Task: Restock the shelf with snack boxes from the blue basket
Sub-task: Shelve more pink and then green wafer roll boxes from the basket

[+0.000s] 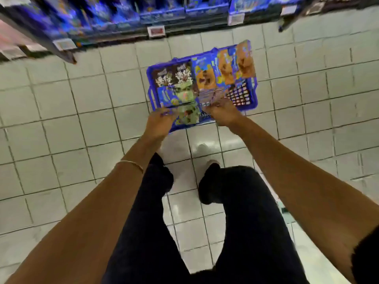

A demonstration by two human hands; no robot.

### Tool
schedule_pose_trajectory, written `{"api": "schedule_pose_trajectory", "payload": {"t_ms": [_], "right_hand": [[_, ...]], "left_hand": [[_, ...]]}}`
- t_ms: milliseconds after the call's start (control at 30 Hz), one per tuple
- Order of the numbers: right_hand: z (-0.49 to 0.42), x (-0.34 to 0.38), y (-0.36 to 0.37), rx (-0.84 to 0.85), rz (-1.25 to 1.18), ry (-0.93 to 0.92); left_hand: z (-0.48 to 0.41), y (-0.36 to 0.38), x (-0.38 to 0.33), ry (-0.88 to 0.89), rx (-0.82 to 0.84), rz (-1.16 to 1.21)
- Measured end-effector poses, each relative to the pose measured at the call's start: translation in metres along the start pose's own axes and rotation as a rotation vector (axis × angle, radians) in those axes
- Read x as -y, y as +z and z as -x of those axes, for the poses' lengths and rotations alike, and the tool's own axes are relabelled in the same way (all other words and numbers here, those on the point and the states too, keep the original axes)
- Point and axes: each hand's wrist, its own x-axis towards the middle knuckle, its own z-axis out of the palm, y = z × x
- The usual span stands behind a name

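Basket (150, 73) on floor (82, 124) below shelf (127, 36), packed with boxes (206, 78). Left hand (161, 122) and right hand (222, 111) at its near edge; too blurred to tell grip. Risk: tight packing, so lifting one box drags neighbours out.

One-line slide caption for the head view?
Left hand and right hand reach into the blue basket of snack boxes on the floor by the shelf.

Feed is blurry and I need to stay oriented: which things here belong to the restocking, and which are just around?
Part of the job: blue basket, snack boxes in it, shelf, left hand and right hand at the basket's near edge.
Just around: price tags on the shelf edge, tiled floor, bracelet.
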Motion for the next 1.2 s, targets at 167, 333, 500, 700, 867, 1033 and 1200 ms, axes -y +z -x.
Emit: {"api": "schedule_pose_trajectory", "payload": {"t_ms": [167,333,500,700,867,1033,1200], "right_hand": [[-0.116,-0.046,0.047,0.012,0.207,-0.179],[-0.214,-0.047,0.093,-0.103,0.58,-0.584],[-0.271,-0.046,0.11,0.006,0.819,-0.628],[-0.265,-0.032,0.1,-0.033,0.92,-0.827],[-0.242,-0.013,0.071,-0.131,0.526,-0.848],[-0.206,-0.029,0.074,0.05,0.112,-0.875],[-0.195,-0.054,0.083,0.056,-0.147,-0.784]], "left_hand": [[-0.111,0.033,0.064,0.057,-0.187,0.032],[-0.191,0.034,0.084,0.294,-0.365,0.086],[-0.239,0.031,0.096,0.39,-0.408,0.186],[-0.24,0.03,0.104,0.523,-0.548,0.222],[-0.216,0.041,0.095,0.454,-0.551,0.446],[-0.199,0.054,0.094,0.403,-0.03,0.631],[-0.193,0.057,0.096,0.409,-0.062,0.76]]}}
